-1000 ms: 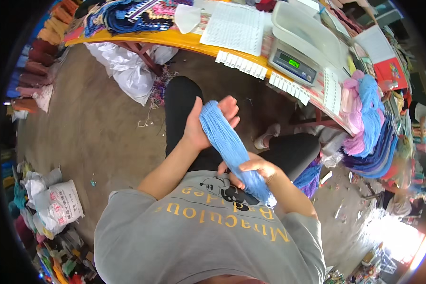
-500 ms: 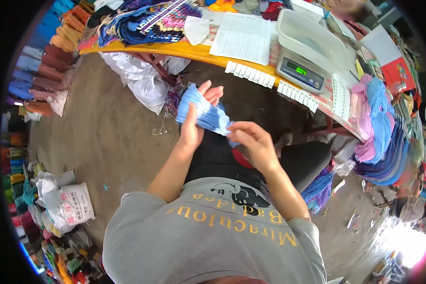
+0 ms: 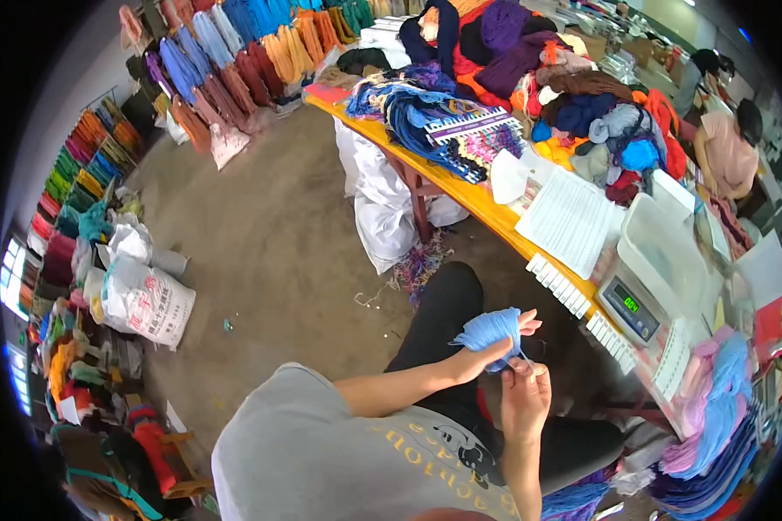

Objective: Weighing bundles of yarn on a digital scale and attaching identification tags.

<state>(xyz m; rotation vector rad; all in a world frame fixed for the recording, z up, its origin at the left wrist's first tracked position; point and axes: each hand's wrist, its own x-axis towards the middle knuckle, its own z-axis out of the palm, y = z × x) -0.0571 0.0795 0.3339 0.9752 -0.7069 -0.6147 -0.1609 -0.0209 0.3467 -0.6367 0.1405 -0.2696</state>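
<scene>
My left hand (image 3: 495,347) grips a folded bundle of light blue yarn (image 3: 487,328) above my lap. Just below it, my right hand (image 3: 523,392) pinches the loose end of that same blue yarn between its fingertips. Both hands are close together in front of my black trousers (image 3: 443,313). A digital scale (image 3: 636,302) with a white tray stands on the orange table (image 3: 460,193) to the right of my hands.
Heaps of coloured yarn (image 3: 573,78) cover the table, with a white paper sheet (image 3: 570,219) beside the scale. White sacks (image 3: 143,295) sit on the floor at left. Hanging yarn skeins (image 3: 235,61) line the far wall. Blue and pink yarn (image 3: 712,408) hangs at right. Two people (image 3: 726,139) work at the far right.
The long blue skein that was stretched between my hands is now gathered into a small bundle in my left hand. My view has tilted up toward the table and far wall.
</scene>
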